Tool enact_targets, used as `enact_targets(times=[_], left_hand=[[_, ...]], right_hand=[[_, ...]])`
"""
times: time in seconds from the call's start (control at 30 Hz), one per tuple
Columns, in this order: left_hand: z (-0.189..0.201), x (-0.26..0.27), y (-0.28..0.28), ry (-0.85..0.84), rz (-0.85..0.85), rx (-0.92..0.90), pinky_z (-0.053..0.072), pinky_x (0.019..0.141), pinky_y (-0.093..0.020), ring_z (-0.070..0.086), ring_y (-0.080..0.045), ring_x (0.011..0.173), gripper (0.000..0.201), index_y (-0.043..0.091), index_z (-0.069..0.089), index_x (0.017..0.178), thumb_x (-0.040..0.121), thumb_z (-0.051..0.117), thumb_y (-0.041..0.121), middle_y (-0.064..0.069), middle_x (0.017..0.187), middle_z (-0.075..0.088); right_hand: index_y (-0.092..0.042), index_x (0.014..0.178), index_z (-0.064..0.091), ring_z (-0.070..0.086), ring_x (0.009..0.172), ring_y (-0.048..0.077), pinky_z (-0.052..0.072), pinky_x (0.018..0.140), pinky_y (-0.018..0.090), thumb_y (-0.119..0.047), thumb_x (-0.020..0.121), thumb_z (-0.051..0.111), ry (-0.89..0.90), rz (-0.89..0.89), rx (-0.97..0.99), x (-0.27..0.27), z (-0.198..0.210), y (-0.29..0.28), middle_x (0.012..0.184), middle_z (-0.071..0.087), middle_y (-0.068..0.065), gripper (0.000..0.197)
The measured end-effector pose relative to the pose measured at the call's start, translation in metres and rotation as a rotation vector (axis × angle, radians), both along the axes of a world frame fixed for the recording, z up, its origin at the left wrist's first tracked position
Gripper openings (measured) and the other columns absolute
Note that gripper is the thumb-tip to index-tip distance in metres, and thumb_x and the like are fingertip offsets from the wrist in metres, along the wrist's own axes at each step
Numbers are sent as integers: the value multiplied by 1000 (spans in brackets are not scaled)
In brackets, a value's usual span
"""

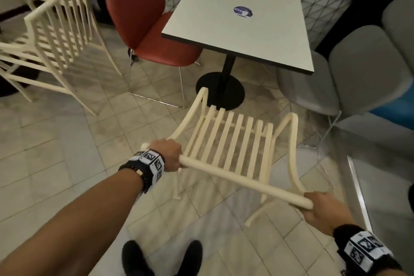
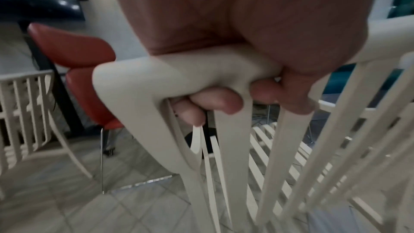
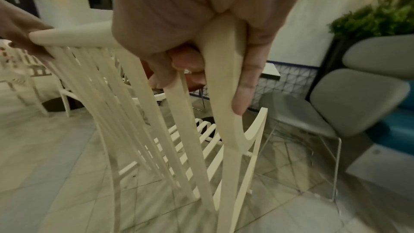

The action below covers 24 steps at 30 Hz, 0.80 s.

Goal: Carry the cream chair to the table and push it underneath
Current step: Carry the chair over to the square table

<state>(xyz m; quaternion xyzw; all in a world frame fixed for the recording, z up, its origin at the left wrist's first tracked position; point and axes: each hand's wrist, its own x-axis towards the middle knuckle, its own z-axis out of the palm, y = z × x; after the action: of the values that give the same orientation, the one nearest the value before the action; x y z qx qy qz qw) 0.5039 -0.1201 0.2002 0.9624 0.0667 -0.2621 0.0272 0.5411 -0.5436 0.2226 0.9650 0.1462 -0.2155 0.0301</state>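
The cream chair (image 1: 233,141), slatted in seat and back, is in front of me with its seat toward the table (image 1: 242,29), a pale square top on a black pedestal. My left hand (image 1: 168,157) grips the left end of the top rail (image 1: 242,180); its fingers (image 2: 215,102) curl under the rail corner. My right hand (image 1: 322,208) grips the rail's right end, with fingers (image 3: 244,81) wrapped around the chair's back post (image 3: 224,95). The chair's front edge lies just short of the table's black base (image 1: 220,89). Whether its legs touch the floor is unclear.
A red chair (image 1: 143,20) stands left of the table and a grey chair (image 1: 349,69) right of it, leaving a gap between them. A second cream chair (image 1: 56,36) is at the far left. My shoes (image 1: 161,257) are on the tiled floor behind the chair.
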Motion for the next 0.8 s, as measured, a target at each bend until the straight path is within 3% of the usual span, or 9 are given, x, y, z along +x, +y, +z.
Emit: enact_targets(times=[0.13, 0.3, 0.43, 0.53, 0.6, 0.7, 0.8], left_hand=[[16, 1, 12, 4, -42, 85, 49, 76, -35, 66, -30, 95, 48, 19, 68, 102, 77, 63, 59, -7, 103, 69], [-8, -33, 19, 98, 39, 77, 52, 81, -35, 67, -27, 98, 50, 22, 70, 101, 74, 65, 63, -4, 106, 71], [-20, -57, 22, 85, 80, 40, 52, 86, -37, 65, -26, 102, 43, 25, 67, 100, 77, 60, 61, 0, 109, 68], [-13, -75, 30, 3, 56, -30, 49, 88, -38, 63, -22, 101, 43, 31, 61, 104, 79, 53, 66, 4, 108, 66], [-6, -86, 40, -73, 139, -100, 47, 90, -38, 61, -19, 101, 51, 35, 59, 105, 76, 47, 74, 8, 106, 66], [-2, -97, 56, -161, 468, -178, 49, 87, -40, 60, -22, 97, 52, 35, 61, 102, 78, 42, 77, 5, 103, 66], [-12, -96, 54, -134, 692, -221, 49, 86, -41, 59, -28, 95, 61, 25, 57, 115, 82, 38, 73, -8, 109, 65]], right_hand=[[-33, 65, 48, 58, 60, 17, 48, 52, 31, -55, 79, 59, -4, -40, 93, -22, -26, 7, 67, 62, -7, 28], [-32, 75, 46, 48, 68, 16, 37, 54, 26, -47, 83, 57, 33, -28, 58, -31, -46, 25, 75, 50, -6, 20], [-30, 76, 45, 47, 68, 15, 27, 46, 21, -46, 84, 59, 11, -48, 132, -34, -61, 26, 72, 38, -9, 23], [-29, 74, 46, 45, 71, 10, 39, 54, 21, -55, 75, 69, 9, -27, 293, -37, -63, 18, 78, 40, -12, 35], [-28, 79, 49, 47, 79, 6, 43, 64, 22, -55, 70, 73, 17, -73, 456, -42, -55, 10, 88, 45, -12, 38], [-23, 98, 59, 57, 95, 12, 50, 80, 33, -50, 75, 70, 59, -483, 735, -48, -44, 3, 105, 55, -5, 38], [-8, 107, 59, 64, 94, 29, 57, 76, 45, -48, 81, 67, 304, -1035, 878, -40, -48, 12, 106, 61, 9, 48]])
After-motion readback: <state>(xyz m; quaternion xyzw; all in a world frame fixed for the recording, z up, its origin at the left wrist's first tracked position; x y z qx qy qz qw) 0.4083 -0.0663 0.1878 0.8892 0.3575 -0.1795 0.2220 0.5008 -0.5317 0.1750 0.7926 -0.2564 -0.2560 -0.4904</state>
